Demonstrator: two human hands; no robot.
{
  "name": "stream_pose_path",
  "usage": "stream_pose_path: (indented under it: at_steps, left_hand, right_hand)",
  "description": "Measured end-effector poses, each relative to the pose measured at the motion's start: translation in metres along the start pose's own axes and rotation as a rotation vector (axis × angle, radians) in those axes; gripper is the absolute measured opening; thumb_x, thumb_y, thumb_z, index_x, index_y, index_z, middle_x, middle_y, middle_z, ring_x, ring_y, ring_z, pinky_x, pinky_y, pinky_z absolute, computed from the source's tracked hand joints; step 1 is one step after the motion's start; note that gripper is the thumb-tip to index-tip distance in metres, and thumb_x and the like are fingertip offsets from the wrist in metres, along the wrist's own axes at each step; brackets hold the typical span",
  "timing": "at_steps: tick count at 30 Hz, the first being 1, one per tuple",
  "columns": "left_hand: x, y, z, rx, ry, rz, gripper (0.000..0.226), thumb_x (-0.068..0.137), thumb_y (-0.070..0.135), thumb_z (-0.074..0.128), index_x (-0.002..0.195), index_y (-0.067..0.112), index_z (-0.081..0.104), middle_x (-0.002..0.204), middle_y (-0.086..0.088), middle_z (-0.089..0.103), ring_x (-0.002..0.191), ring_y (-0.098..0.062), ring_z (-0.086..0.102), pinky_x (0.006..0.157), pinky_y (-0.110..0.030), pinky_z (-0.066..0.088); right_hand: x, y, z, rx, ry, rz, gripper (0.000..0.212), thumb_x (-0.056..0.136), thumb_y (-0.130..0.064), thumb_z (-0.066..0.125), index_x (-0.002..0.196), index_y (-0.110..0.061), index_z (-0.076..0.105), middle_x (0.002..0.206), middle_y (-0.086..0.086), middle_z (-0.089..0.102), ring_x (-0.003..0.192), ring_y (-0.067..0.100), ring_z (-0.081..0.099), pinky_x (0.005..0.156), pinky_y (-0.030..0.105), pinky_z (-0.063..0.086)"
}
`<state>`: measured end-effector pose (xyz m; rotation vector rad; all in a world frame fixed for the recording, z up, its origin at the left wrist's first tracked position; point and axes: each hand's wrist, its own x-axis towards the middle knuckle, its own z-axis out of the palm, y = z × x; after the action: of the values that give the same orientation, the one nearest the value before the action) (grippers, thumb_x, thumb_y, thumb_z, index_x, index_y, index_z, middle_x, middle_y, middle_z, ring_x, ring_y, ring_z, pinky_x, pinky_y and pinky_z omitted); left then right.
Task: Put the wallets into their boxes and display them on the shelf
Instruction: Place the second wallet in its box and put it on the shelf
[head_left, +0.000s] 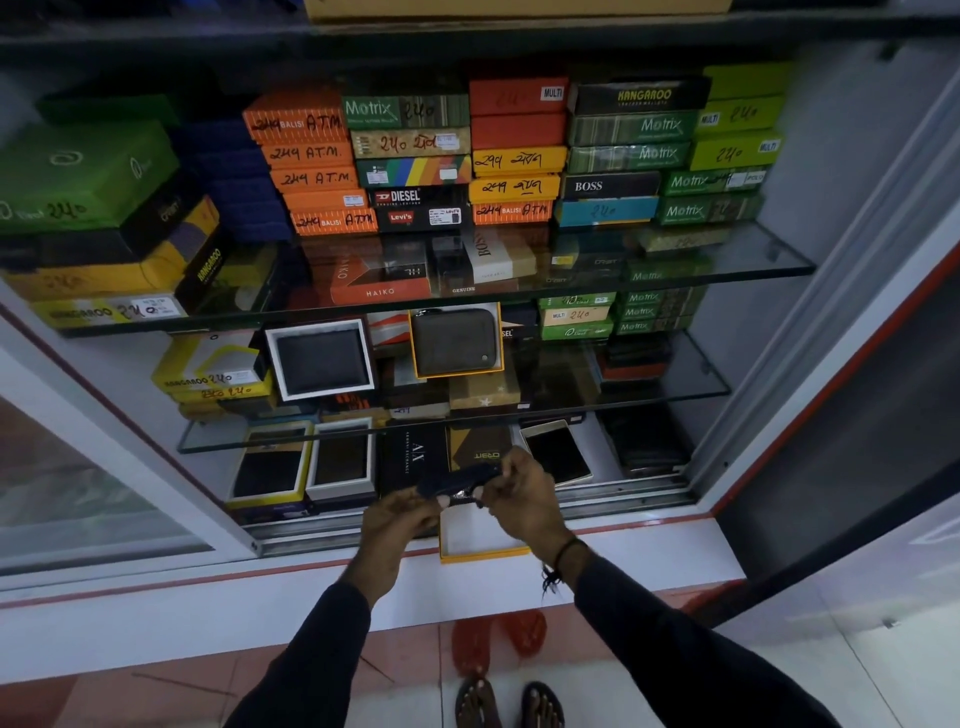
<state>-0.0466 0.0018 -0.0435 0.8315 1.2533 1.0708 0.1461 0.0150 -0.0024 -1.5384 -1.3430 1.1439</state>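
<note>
A dark wallet (458, 482) is held between both my hands in front of the bottom shelf. My left hand (397, 525) grips its lower left end and my right hand (522, 496) pinches its right end. Directly below lies an open yellow-edged box (480, 543) with a white inside, resting on the cabinet's sill. On the middle glass shelf (670, 392) two wallets stand displayed in open boxes: a black one in a white box (322, 359) and a grey-brown one in an orange-edged box (456, 340).
Stacked closed wallet boxes fill the top glass shelf (727, 270). The bottom shelf holds more open boxes with wallets (340, 460) and a cream box (558, 452). Sliding-door rails (623, 493) run along the sill. My sandalled feet (511, 704) stand on the tiled floor.
</note>
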Motion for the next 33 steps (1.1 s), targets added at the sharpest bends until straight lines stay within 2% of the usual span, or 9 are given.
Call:
stream_pose_path:
  at_steps: [4,8,12,17,19,21,24,28,33]
  left_hand:
    - [0.001,0.006,-0.011,-0.019,-0.037,-0.002,0.022,0.084,0.005,0.074,0.102,-0.008,0.071,0.092,-0.013,0.077,0.092,-0.03,0.072,0.077,-0.029,0.062]
    - [0.004,0.017,-0.027,-0.067,-0.202,-0.022,0.049,0.063,0.032,0.092,0.102,0.005,0.078,0.105,-0.014,0.078,0.1,-0.026,0.074,0.084,-0.028,0.061]
    - [0.007,0.015,-0.024,-0.223,-0.308,-0.117,0.064,0.048,0.031,0.099,0.099,0.0,0.074,0.102,-0.019,0.076,0.094,-0.027,0.075,0.083,-0.032,0.063]
    - [-0.002,0.013,-0.011,-0.293,-0.433,-0.211,0.064,0.048,0.027,0.1,0.103,0.003,0.078,0.105,-0.016,0.077,0.091,-0.023,0.075,0.078,-0.03,0.062]
    - [-0.009,0.018,0.001,-0.29,-0.519,-0.226,0.056,0.05,0.027,0.099,0.098,0.005,0.081,0.102,-0.012,0.079,0.09,-0.019,0.076,0.077,-0.027,0.063]
    - [-0.015,0.024,0.009,-0.276,-0.572,-0.23,0.055,0.054,0.026,0.097,0.102,0.006,0.08,0.103,-0.009,0.079,0.091,-0.017,0.075,0.08,-0.024,0.062]
    - [-0.017,0.027,0.007,-0.244,-0.584,-0.252,0.062,0.059,0.021,0.096,0.116,0.006,0.075,0.112,-0.011,0.076,0.099,-0.018,0.074,0.084,-0.024,0.061]
    - [-0.01,0.018,-0.007,-0.183,-0.482,-0.241,0.079,0.065,0.003,0.089,0.137,0.008,0.058,0.127,-0.012,0.071,0.116,-0.023,0.068,0.093,-0.03,0.058]
    - [-0.002,0.013,-0.014,0.082,-0.351,-0.134,0.075,0.074,-0.018,0.076,0.138,0.018,0.057,0.127,-0.012,0.07,0.116,-0.026,0.068,0.092,-0.033,0.059]
  right_hand:
    - [0.014,-0.003,-0.03,-0.245,0.009,-0.08,0.033,0.086,-0.002,0.063,0.076,-0.025,0.041,0.087,0.014,0.066,0.079,0.023,0.066,0.061,0.025,0.055]
    - [0.032,0.003,-0.062,-0.255,-0.063,-0.062,0.028,0.08,-0.005,0.067,0.075,-0.02,0.044,0.074,0.014,0.063,0.08,0.033,0.07,0.072,0.045,0.057]
    - [0.037,0.009,-0.066,0.035,-0.254,0.017,0.037,0.08,0.017,0.066,0.077,-0.012,0.042,0.061,0.006,0.065,0.066,0.018,0.072,0.065,0.034,0.056]
    - [0.031,0.013,-0.058,0.259,-0.383,0.158,0.033,0.082,0.019,0.059,0.081,-0.011,0.047,0.074,0.008,0.068,0.078,0.028,0.067,0.058,0.026,0.056]
    - [0.027,0.019,-0.044,0.464,-0.446,0.216,0.023,0.081,0.006,0.066,0.094,-0.008,0.051,0.085,0.013,0.066,0.081,0.027,0.068,0.061,0.028,0.056]
    - [0.027,0.03,-0.034,0.668,-0.477,0.267,0.043,0.074,-0.022,0.079,0.106,-0.006,0.055,0.097,0.014,0.064,0.087,0.027,0.066,0.073,0.034,0.054]
    - [0.028,0.037,-0.028,0.669,-0.411,0.284,0.047,0.065,-0.039,0.083,0.093,-0.01,0.06,0.092,0.012,0.063,0.082,0.026,0.063,0.07,0.034,0.054]
    - [0.024,0.034,-0.029,0.524,-0.149,0.344,0.017,0.092,-0.021,0.061,0.09,-0.006,0.066,0.09,0.011,0.067,0.086,0.028,0.065,0.061,0.029,0.057]
    - [0.018,0.04,-0.042,0.4,-0.204,0.585,0.045,0.093,-0.046,0.058,0.112,-0.007,0.068,0.11,0.014,0.073,0.107,0.034,0.068,0.094,0.047,0.055]
